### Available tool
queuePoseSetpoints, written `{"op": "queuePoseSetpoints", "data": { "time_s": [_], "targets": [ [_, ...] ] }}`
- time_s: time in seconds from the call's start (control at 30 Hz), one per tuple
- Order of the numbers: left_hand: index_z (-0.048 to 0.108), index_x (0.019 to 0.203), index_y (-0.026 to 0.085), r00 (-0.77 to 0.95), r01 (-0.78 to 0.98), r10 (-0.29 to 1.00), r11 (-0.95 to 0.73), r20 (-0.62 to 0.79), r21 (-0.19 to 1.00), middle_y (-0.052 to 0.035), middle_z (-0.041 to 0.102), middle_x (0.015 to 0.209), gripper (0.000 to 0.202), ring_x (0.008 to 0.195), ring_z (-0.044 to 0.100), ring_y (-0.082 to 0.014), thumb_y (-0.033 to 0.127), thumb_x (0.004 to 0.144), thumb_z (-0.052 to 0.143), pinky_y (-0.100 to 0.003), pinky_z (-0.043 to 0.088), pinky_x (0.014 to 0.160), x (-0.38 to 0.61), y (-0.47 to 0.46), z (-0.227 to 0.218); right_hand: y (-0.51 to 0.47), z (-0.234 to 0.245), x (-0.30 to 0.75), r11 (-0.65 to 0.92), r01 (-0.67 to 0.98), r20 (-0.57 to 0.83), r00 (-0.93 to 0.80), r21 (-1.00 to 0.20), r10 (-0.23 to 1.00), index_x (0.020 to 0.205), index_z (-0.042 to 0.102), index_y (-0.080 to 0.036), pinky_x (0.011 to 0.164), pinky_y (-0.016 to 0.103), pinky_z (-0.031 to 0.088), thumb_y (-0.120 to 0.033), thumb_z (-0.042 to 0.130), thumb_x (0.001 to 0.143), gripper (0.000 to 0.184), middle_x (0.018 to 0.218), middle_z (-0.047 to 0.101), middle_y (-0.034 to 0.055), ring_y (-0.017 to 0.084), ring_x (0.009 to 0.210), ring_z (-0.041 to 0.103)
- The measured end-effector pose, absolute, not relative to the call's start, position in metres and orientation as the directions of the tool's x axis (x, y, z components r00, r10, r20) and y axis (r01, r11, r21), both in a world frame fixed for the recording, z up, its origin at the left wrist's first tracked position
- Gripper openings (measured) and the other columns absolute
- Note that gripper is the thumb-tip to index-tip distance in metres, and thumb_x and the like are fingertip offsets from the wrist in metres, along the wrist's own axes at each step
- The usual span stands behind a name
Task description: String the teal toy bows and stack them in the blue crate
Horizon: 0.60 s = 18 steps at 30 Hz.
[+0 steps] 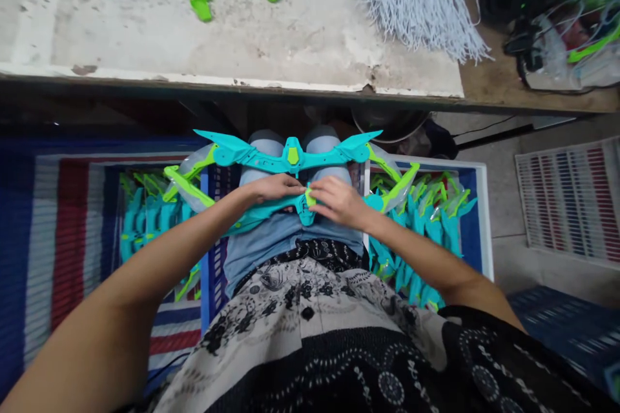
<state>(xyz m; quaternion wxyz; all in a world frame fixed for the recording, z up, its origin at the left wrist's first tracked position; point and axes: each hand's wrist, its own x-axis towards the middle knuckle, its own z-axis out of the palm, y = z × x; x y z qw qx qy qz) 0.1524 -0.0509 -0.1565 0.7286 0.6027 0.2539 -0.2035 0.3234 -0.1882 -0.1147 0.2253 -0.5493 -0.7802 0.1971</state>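
2 hands meet over my lap: left hand (274,188) fingers close on the teal grip piece (252,222) lying there, right hand (339,201) fingers pinch a small green clip (309,197) against it. Just beyond, a toy bow (290,156) spans my knees, below the counter (145,26).

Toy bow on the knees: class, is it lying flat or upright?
Lying flat: the toy bow spans both knees, tips pointing sideways; left hand and right hand hold another teal piece.

worn white tabletop (121,32) ahead | grey concrete floor (504,219) right | red-white-blue striped sheet (62,226) left
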Motion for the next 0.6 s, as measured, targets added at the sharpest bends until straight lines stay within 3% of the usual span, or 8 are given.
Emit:
{"op": "queuePoseSetpoints", "data": {
  "time_s": [0.2,0.37,0.47,0.6],
  "targets": [
    [0.063,0.090,0.014,0.782,0.601,-0.015,0.279,-0.623,0.749,-0.0036,0.064,0.077,0.057,0.065,0.057,-0.0155,0.066,0.065,0.065,-0.027,0.044,0.058,0.156,-0.055,-0.161,-0.231,-0.148,0.297,0.205,0.804,0.127,-0.162,-0.558,0.979,0.105,0.067,-0.020,0.088,0.043,0.046,-0.035,0.052,0.090,0.026,0.115,0.066,0.0104,0.025,0.106,0.054],
    [0.061,0.088,0.014,0.808,0.575,0.013,0.194,-0.589,0.794,-0.0016,0.059,0.072,0.056,0.059,0.054,-0.0132,0.067,0.070,0.060,-0.026,0.043,0.056,0.154,-0.055,-0.158,-0.226,-0.143,0.290,0.121,0.835,0.089,-0.087,-0.537,0.992,0.105,0.067,-0.022,0.090,0.045,0.043,-0.033,0.052,0.091,0.024,0.114,0.066,0.0076,0.026,0.106,0.051],
    [0.058,0.095,0.015,0.809,0.585,-0.011,0.099,-0.587,0.805,-0.0011,0.059,0.075,0.056,0.058,0.055,-0.0131,0.064,0.068,0.063,-0.025,0.043,0.055,0.154,-0.053,-0.159,-0.226,-0.143,0.288,0.073,0.800,0.067,-0.042,-0.596,0.997,0.106,0.066,-0.022,0.096,0.044,0.041,-0.034,0.054,0.090,0.023,0.113,0.066,0.0069,0.025,0.112,0.049],
    [0.057,0.091,0.016,0.814,0.581,0.011,-0.003,-0.581,0.814,-0.0007,0.061,0.077,0.052,0.060,0.057,-0.0135,0.062,0.066,0.065,-0.024,0.041,0.055,0.156,-0.054,-0.158,-0.222,-0.145,0.289,-0.088,0.736,-0.020,0.100,-0.671,0.995,0.123,0.055,-0.022,0.100,0.045,0.041,-0.039,0.066,0.080,0.047,0.124,0.058,0.0104,0.026,0.120,0.048]
  ]
}}
